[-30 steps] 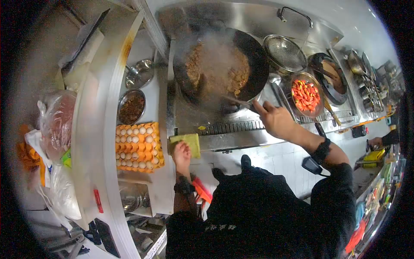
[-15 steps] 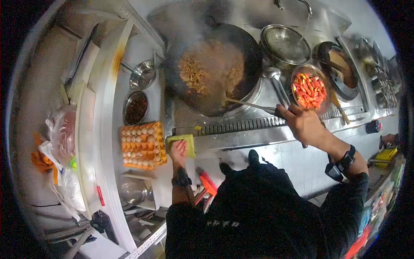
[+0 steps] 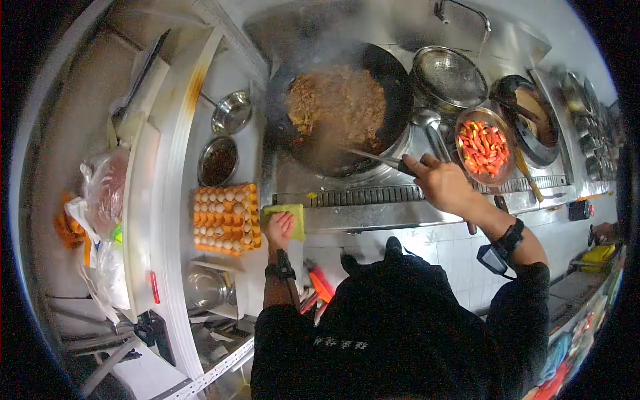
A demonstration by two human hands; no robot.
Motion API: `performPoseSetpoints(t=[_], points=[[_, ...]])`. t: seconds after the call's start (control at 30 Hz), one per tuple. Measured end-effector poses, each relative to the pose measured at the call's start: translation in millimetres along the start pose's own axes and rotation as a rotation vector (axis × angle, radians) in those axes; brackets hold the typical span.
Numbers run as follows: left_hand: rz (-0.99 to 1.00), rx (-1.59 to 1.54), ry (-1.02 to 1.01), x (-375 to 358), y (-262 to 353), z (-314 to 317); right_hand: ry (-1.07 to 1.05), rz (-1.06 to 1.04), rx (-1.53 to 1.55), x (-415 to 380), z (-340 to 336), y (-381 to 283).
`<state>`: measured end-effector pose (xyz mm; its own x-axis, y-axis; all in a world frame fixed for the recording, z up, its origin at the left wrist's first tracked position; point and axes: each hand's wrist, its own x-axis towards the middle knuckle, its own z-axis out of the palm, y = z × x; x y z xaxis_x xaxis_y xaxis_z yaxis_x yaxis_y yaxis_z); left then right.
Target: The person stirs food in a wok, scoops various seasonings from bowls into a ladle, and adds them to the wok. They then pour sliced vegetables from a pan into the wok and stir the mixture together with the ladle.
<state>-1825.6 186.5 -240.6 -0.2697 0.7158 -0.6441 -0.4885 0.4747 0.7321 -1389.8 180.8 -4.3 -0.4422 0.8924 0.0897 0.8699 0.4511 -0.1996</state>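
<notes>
Steam rises from a large black wok (image 3: 277,87), where browned, crumbly food (image 3: 347,100) lies spread. My right hand (image 3: 443,185) is closed round the handle of a long-handled wok utensil (image 3: 383,159) that reaches into the wok's near side. Its head is lost in steam and food, so its kind does not show. At the stove's front left corner, my left hand (image 3: 280,229) is curled on a folded yellow-green cloth (image 3: 297,220). Right of the wok, a metal ladle (image 3: 433,130) lies beside a bowl of cut red peppers (image 3: 481,147).
Behind the peppers stands a round strainer (image 3: 450,77); a dark pan (image 3: 543,150) sits farther right, with a wooden-handled brush (image 3: 529,177) near it. On the left are an orange egg tray (image 3: 227,220), a bowl of dark seasoning (image 3: 217,162) and a steel bowl (image 3: 231,112). A faucet (image 3: 483,27) hangs behind.
My right hand has shifted left and slightly down, and the utensil with it. The food in the wok is spread differently, with less steam over it. My left hand stays on the cloth.
</notes>
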Motion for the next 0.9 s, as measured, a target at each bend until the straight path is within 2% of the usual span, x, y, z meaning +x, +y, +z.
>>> performPoseSetpoints(t=[0.1,0.17,0.27,0.37,0.4,0.43,0.5,0.6,0.7,0.8,0.9], points=[[0.015,-0.072,-0.054,20,-10,-14,-0.071,0.027,-0.149,-2,6,-4],[-0.036,-0.065,-0.035,4,1,-3,-0.175,0.114,-0.179,-7,1,9],[-0.083,-0.018,-0.025,5,5,-1,-0.105,0.163,-0.159,-18,-26,18],[-0.100,-0.103,-0.046,13,-1,-8,0.030,0.033,-0.196,-31,-57,18],[-0.092,-0.108,-0.056,14,-4,-7,-0.144,0.186,-0.212,-34,-68,15],[-0.084,-0.107,-0.062,8,0,-6,-0.058,0.073,-0.228,-38,-69,23],[-0.079,-0.122,-0.077,9,2,-7,-0.015,0.090,-0.226,-39,-73,29],[-0.087,-0.135,-0.115,17,-8,-18,-0.021,0.193,-0.389,-31,-76,24],[-0.069,-0.118,-0.147,30,-15,-23,-0.021,0.185,-0.446,-22,-91,1],[-0.096,-0.137,-0.128,29,-11,-21,-0.045,0.107,-0.308,-19,-106,-10],[-0.116,-0.129,-0.109,30,-8,-20,-0.065,0.080,-0.302,-19,-103,-7]])
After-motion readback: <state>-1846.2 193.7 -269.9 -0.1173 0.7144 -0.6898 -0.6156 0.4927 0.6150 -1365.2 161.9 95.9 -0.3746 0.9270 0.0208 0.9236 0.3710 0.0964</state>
